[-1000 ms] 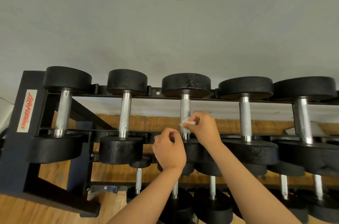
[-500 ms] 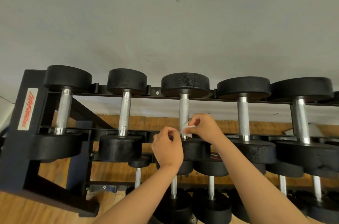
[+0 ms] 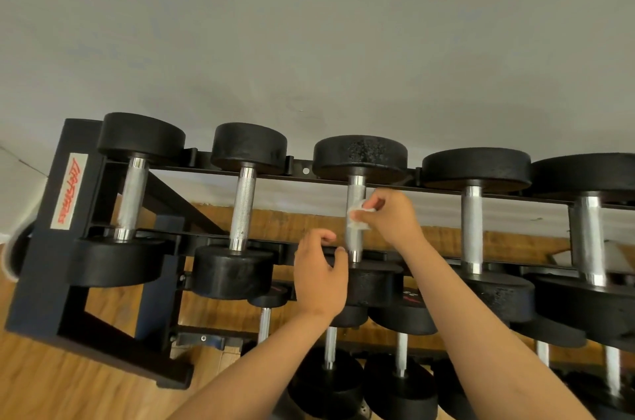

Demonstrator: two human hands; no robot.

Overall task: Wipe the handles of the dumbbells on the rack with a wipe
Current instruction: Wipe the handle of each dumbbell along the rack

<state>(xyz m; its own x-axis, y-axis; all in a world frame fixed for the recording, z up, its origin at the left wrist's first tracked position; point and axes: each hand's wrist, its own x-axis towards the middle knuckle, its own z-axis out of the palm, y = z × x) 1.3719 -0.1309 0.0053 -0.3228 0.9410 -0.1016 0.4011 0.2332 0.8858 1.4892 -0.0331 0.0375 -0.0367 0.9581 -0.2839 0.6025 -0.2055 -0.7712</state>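
A black rack (image 3: 51,247) holds a top row of black dumbbells with knurled steel handles. My right hand (image 3: 391,216) pinches a small white wipe (image 3: 357,216) against the handle (image 3: 355,240) of the third dumbbell from the left, about mid-handle. My left hand (image 3: 319,275) hovers just left of that handle's lower end, fingers loosely curled, holding nothing. Part of the handle is hidden behind the wipe and my fingers.
Neighbouring handles stand to the left (image 3: 242,206) and right (image 3: 471,230). Smaller dumbbells (image 3: 330,381) fill the lower tier under my arms. A grey wall (image 3: 309,41) rises behind the rack and wooden floor (image 3: 51,385) lies at the lower left.
My right hand has slid the wipe up the handle from near its lower end to its middle. My left hand has loosened and shifted slightly left and down.
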